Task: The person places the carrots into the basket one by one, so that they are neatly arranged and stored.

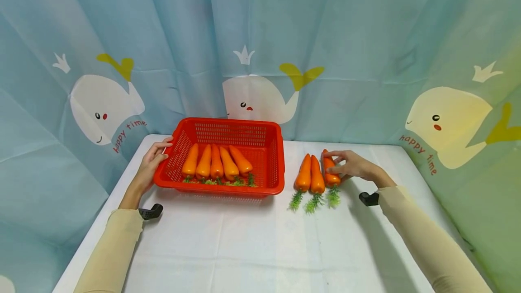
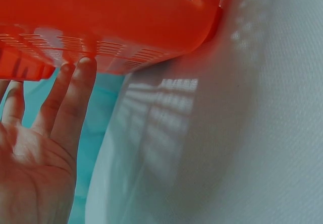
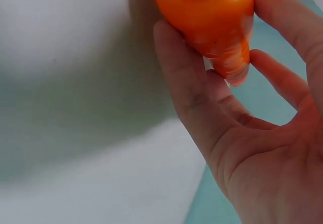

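Carrot, rightmost of three lying beside the red basket, sits pinched in my right hand while my left hand presses straight fingers against the basket's side; a loose pinch risks it rolling against its neighbours.

Printed backdrop curtain, head view:
- "happy time", red script, lower left of white whale, left of frame.
- "happy time", red script, lower left of yellow whale, right of frame.
- Middle whale: no lettering visible.

Right wrist view: red letter fragment, top right corner, unreadable.

Left wrist view: no text.
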`<action>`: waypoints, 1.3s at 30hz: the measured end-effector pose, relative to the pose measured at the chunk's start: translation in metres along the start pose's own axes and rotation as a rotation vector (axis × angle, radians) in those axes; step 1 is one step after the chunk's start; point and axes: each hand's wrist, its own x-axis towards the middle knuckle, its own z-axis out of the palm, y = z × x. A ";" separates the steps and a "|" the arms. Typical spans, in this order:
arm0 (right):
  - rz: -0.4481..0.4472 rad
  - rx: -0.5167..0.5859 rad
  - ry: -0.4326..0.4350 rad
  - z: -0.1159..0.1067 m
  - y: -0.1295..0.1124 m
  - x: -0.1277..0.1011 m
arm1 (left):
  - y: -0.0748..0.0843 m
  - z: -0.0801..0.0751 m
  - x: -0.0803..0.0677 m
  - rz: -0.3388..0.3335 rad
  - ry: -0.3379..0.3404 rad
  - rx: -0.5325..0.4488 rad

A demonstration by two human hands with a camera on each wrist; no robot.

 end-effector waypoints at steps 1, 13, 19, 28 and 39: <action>-0.008 -0.002 -0.005 -0.001 -0.002 -0.001 | -0.001 0.000 0.000 -0.001 0.003 -0.002; -0.064 -0.080 -0.002 -0.011 -0.041 -0.024 | 0.000 0.000 0.002 -0.013 0.007 0.012; -0.104 -0.054 0.015 -0.017 -0.062 -0.037 | -0.001 0.000 0.002 -0.007 0.003 0.019; -0.198 -0.026 0.096 -0.023 -0.088 -0.049 | -0.002 -0.001 0.000 -0.006 0.007 0.034; -0.296 0.001 0.225 -0.018 -0.121 -0.052 | -0.001 -0.002 0.001 -0.044 0.008 0.041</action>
